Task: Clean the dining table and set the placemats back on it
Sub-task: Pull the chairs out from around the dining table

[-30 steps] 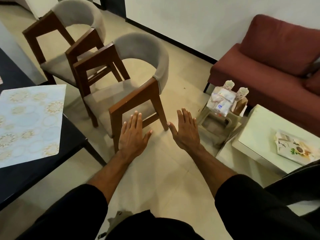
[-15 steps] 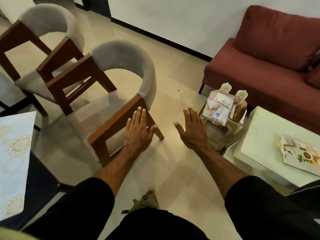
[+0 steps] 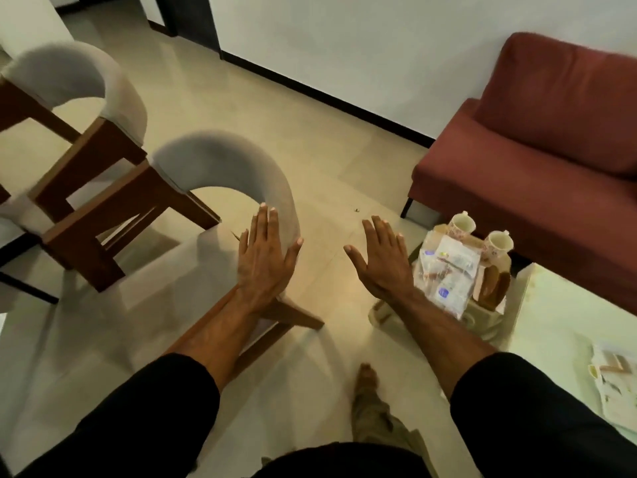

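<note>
Now both hands are flat and spread, palms down, holding nothing. Diff vs the earlier frames: the view has swung right, and the dark dining table with its pale patterned placemat, which filled the left edge a second ago and was a sliver half a second ago, is out of frame. So the task's table and placemats are not visible now; cannot say anything about their look or position from this view.

Largest to smallest:
- Tiled floor (image 3: 331, 139), beige, fills most of the frame.
- Red sofa (image 3: 551, 160) at right against the white wall, closer to centre than before.
- Near chair (image 3: 220, 167), grey curved back, wood frame, motion-blurred; it now sits under the left hand instead of ahead of it. Second chair (image 3: 69, 84) behind it at upper left.
- White low table (image 3: 565, 322) at right edge, printed sheet on it, blurred.
- Small stool (image 3: 479, 319) between low table and sofa, carrying a clear plastic packet (image 3: 448, 270) and two patterned cups (image 3: 482, 232).
- Left hand (image 3: 265, 257) overlaps the near chair's back in view; contact cannot be told. Right hand (image 3: 382, 260) hangs over bare floor, just left of the stool.
- One foot (image 3: 367, 377) on the floor at bottom centre.
</note>
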